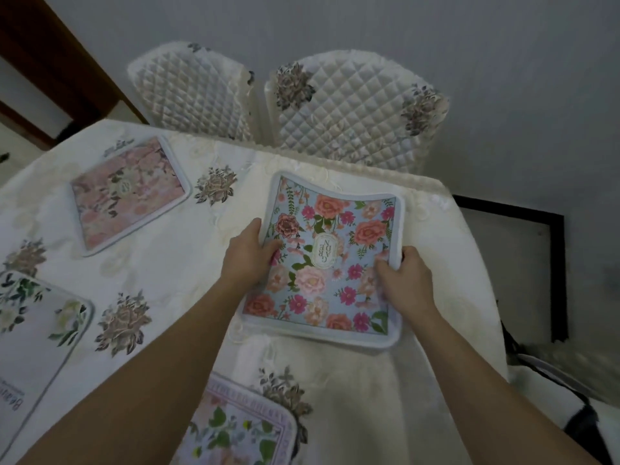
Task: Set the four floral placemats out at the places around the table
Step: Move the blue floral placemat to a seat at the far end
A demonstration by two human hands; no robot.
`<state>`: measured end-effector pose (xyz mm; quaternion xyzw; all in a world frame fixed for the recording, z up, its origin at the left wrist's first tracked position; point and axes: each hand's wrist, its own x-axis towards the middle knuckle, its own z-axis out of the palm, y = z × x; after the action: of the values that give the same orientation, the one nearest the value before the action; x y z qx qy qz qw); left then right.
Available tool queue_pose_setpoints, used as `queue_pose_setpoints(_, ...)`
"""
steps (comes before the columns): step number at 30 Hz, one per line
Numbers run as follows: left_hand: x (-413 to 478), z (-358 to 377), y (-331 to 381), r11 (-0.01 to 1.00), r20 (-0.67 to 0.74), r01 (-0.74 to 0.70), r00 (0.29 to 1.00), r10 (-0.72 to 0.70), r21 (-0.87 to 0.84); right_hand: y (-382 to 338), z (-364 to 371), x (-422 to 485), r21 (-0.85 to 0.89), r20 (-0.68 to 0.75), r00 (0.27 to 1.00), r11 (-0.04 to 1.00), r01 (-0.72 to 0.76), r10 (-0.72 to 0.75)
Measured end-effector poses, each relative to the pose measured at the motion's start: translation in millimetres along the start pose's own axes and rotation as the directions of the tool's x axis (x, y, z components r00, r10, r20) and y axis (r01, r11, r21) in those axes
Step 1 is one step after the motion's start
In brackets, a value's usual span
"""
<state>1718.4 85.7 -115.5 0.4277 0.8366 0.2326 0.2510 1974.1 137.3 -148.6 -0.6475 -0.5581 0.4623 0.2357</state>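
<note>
Head camera, looking down over a dining table: nearest the lens a lilac-bordered placemat lies on the cream tablecloth, and a white placemat with green leaves sits at the left edge of the frame. Beyond them, both forearms reach out to a blue placemat printed with roses. The left hand pinches its left border and the right hand curls its fingers over the right border, which lifts a little off the cloth. This mat sits near the far right corner of the table, in front of the right chair, and its sides bow inward under the grip. A pink placemat lies further off to the left, before the left chair. All four mats appear to be on the table, so this looks like the final placing. Doing it well likely means easing the sides apart until the mat lies flat, squaring it to the table edge opposite the chair, and letting go without dragging the cloth. No bowl, box or other container shows in the frame.
</note>
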Motion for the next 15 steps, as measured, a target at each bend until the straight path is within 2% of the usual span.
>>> queue_pose_setpoints(8, 89.4, 0.7, -4.0, 0.997, -0.03, 0.067, 0.997, -0.066, 0.047, -15.8, 32.3, 57.7, -0.003, 0.041, 0.998, 0.999, -0.05, 0.05)
queue_pose_setpoints(15, 123.9, 7.5, -19.7, 0.997, -0.073, 0.07, 0.995, -0.068, 0.029, -3.3, 54.6, 73.3, -0.127, 0.026, 0.993, 0.986, -0.11, 0.114)
